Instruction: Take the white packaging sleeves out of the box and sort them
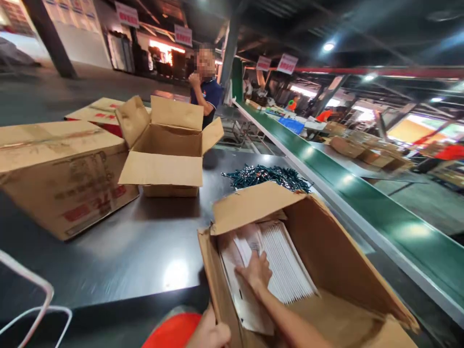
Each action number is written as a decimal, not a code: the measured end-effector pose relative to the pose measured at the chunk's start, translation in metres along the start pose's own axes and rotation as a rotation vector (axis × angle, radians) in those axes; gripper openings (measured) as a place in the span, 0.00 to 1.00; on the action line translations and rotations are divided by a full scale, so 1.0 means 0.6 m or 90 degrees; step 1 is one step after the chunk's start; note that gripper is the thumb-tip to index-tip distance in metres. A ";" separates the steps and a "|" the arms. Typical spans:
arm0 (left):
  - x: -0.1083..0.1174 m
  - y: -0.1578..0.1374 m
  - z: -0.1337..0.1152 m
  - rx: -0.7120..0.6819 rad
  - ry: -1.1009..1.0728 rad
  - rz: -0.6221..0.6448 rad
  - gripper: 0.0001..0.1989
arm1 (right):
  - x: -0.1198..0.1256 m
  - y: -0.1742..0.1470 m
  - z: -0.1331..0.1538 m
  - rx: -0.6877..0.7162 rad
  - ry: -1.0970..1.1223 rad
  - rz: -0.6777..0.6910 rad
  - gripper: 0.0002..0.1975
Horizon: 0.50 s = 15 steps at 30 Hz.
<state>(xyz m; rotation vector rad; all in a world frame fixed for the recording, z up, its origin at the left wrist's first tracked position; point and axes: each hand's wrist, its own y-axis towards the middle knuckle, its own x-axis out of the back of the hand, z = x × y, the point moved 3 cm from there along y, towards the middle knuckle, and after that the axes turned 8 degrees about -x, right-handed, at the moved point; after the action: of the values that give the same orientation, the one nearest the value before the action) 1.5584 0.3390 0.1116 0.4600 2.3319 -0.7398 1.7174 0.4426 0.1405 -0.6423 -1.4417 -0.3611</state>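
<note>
An open cardboard box (337,251) sits at the near edge of the dark table (145,251), tipped toward me. Inside it stands a row of thin white packets (290,266). My right hand (256,271) reaches into the box and rests its fingers on the packets at the left end of the row. My left hand (210,331) is low at the box's near left corner, touching the cardboard wall; only part of it shows.
An empty open box (166,145) and a closed printed box (61,174) stand further back on the table. A pile of dark green small parts (268,176) lies behind my box. A green conveyor belt (362,193) runs along the right. A person in dark blue (206,94) stands beyond.
</note>
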 end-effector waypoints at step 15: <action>-0.139 -0.003 -0.027 -0.208 -0.089 -0.527 0.22 | 0.263 0.129 0.162 0.652 0.118 0.265 0.23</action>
<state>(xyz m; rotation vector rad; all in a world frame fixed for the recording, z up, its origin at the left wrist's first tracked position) 1.6109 0.3364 0.1780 -0.7229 2.4113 -0.6850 1.7043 0.5853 0.2813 -0.0452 -1.0830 0.6133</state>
